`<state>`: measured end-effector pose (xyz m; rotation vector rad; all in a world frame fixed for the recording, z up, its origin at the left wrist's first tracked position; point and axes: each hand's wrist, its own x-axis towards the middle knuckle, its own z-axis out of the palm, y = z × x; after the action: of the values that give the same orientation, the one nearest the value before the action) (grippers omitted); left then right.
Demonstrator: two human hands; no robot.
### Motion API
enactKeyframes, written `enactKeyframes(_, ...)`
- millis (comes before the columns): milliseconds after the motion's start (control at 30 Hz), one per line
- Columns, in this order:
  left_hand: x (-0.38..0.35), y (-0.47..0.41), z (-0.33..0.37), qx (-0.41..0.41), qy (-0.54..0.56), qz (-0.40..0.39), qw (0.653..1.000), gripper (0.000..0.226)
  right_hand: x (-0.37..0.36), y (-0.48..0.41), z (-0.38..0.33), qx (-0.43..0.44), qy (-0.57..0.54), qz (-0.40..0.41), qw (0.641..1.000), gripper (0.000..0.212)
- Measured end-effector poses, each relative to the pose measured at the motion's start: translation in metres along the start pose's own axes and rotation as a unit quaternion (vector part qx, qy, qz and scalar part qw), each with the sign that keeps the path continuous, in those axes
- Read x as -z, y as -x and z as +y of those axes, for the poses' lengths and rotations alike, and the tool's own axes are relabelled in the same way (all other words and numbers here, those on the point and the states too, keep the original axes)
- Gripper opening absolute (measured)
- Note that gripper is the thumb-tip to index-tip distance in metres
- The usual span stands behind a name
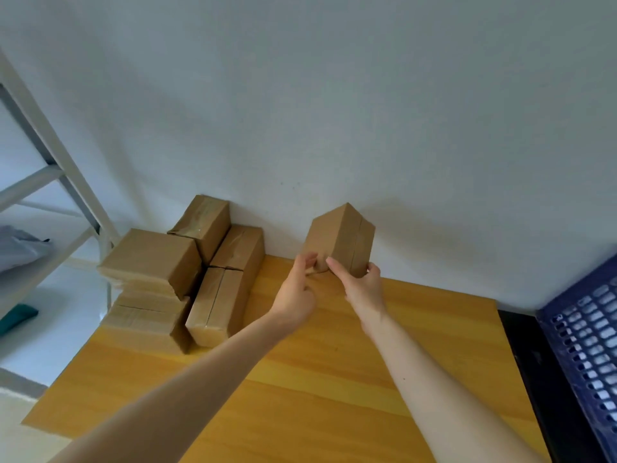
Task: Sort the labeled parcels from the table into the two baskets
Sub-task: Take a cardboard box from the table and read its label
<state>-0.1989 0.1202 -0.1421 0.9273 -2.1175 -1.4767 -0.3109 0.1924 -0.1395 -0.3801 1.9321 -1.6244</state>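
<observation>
A brown cardboard parcel [340, 238] is held tilted on end above the far edge of the wooden table [300, 379], close to the wall. My right hand [362, 289] grips its lower end, thumb on the near face and fingers round the right side. At the parcel's lower left corner, the fingertips of my left hand [297, 292] pinch it. No label shows on the faces turned to me. Several more taped brown parcels [187, 272] are stacked at the table's far left corner.
A dark blue perforated basket [587, 342] stands off the table's right edge. A white metal shelf frame [56, 162] rises at the left, with a grey bag [20, 248] on one shelf. A plain white wall runs along the table's far edge.
</observation>
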Motion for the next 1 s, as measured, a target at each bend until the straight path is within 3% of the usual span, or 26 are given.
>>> enactKeyframes(200,-0.027,0.08,0.025,-0.048,-0.029,-0.015,0.998,0.062,0.051,0.078,0.0,0.004,-0.04,0.01,0.999,0.075)
enactKeyframes(300,-0.036,0.119,0.035,-0.056,0.009,-0.014,0.998,0.042,0.077,0.116,0.009,-0.007,-0.046,0.013,0.999,0.074)
enactKeyframes(467,-0.035,0.155,0.052,0.083,0.114,0.059,0.988,0.051,0.109,0.171,0.008,-0.01,-0.081,-0.042,0.996,0.061)
enactKeyframes(633,-0.022,0.182,0.056,0.181,0.319,-0.043,0.929,0.057,0.131,0.206,-0.002,-0.007,-0.154,-0.138,0.978,0.04)
enactKeyframes(833,-0.001,0.206,0.063,0.138,0.348,-0.118,0.92,0.054,0.135,0.229,-0.008,-0.007,-0.19,-0.204,0.96,0.039)
enactKeyframes(933,0.015,0.212,0.064,0.135,0.387,-0.126,0.903,0.057,0.13,0.236,-0.014,0.046,-0.171,-0.2,0.964,0.027)
enactKeyframes(1000,0.026,0.216,0.064,0.119,0.378,-0.12,0.91,0.057,0.125,0.24,-0.016,0.071,-0.16,-0.182,0.968,0.035)
